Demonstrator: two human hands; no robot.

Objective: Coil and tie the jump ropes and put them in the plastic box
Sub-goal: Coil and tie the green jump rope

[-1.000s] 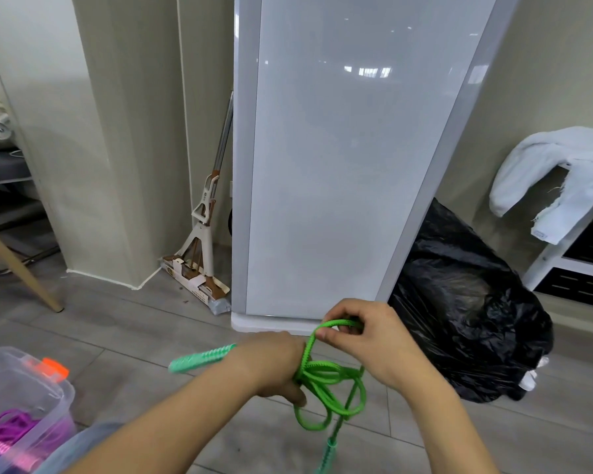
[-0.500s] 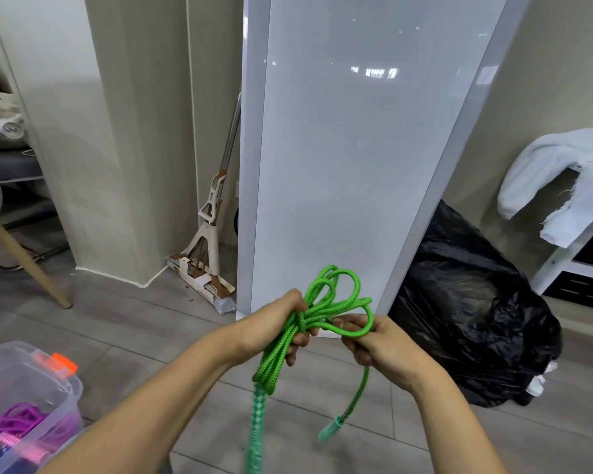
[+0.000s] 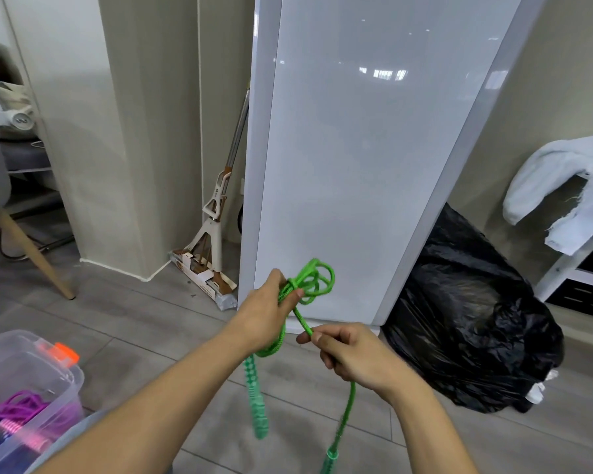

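The green jump rope is held in the air above the floor, its coiled bundle gripped by the curled fingers of the left hand, with loops standing above the fist. One strand is pinched between thumb and forefinger of the right hand. A blurred handle hangs below the left hand. A purple rope is seen inside the plastic box at lower left. The marking on the mop cannot be read.
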